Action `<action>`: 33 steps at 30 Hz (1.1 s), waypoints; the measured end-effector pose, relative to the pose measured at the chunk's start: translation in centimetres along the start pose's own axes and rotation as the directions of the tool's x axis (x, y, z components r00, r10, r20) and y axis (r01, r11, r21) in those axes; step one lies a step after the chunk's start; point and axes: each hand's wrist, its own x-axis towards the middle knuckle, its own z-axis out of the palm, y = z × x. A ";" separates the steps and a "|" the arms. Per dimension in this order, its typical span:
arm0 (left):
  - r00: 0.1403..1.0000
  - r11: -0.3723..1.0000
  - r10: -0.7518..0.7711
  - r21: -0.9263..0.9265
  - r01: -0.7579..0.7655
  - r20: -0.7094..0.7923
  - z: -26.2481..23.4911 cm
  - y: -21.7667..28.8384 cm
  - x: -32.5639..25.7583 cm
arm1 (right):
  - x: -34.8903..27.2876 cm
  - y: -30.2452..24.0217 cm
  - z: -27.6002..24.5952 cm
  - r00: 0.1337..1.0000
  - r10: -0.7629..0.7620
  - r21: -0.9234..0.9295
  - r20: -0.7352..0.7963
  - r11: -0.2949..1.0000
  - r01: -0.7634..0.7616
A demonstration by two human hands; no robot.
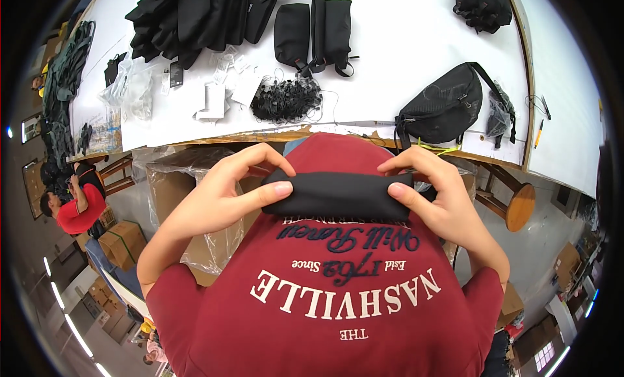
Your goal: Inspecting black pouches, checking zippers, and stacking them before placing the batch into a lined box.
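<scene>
Black fabric is seen in the pouch point(341, 197), whose left end is pinched by the left hand point(235, 187) and right end by the right hand point(441, 187), probably so that it is held level and straight. It is placed directly between both hands, before the shirt point(279, 328), nearer than the surface point(374, 52), where cords point(286, 99) are heaped, presumably within reach.

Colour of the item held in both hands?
Black: the held item looks plain across its visible side. Shows best in the head view.
</scene>
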 end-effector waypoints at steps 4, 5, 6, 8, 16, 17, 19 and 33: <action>0.994 0.988 -0.102 -0.117 0.104 0.025 0.2 -0.4 0.4 | 0.0 -0.3 -0.2 1.000 -0.015 -0.092 0.024 0.996 0.017; 0.996 0.990 -0.092 -0.113 0.090 -0.011 0.2 -1.1 0.4 | 0.0 -0.5 -0.3 0.998 0.049 -0.093 0.045 0.995 -0.045; 0.996 0.991 -0.082 -0.110 0.076 -0.047 0.2 -1.6 0.4 | 0.1 -0.7 -0.5 0.998 0.050 -0.090 0.048 0.995 -0.046; 0.990 0.989 -0.083 -0.134 0.068 -0.115 0.5 -1.8 0.2 | 0.5 -0.7 -0.9 0.991 0.103 -0.005 0.091 0.995 -0.103; 0.981 0.905 -0.179 -0.380 0.193 0.072 -2.2 -7.2 5.4 | 5.4 5.8 -1.1 0.892 0.208 0.393 0.402 0.840 -0.373; 0.981 0.919 -0.155 -0.349 0.186 0.116 -2.3 -7.0 5.4 | 5.5 5.6 -1.0 0.893 0.208 0.392 0.400 0.842 -0.372; 0.999 0.945 -0.047 -0.325 0.037 -0.021 -2.2 -5.7 5.5 | 5.4 5.2 -0.7 0.967 0.129 0.375 0.219 0.904 -0.206; 0.875 0.911 0.404 0.031 -0.411 -0.266 0.1 -7.0 6.1 | 3.4 3.4 1.3 0.882 -0.403 -0.260 -0.246 0.904 0.340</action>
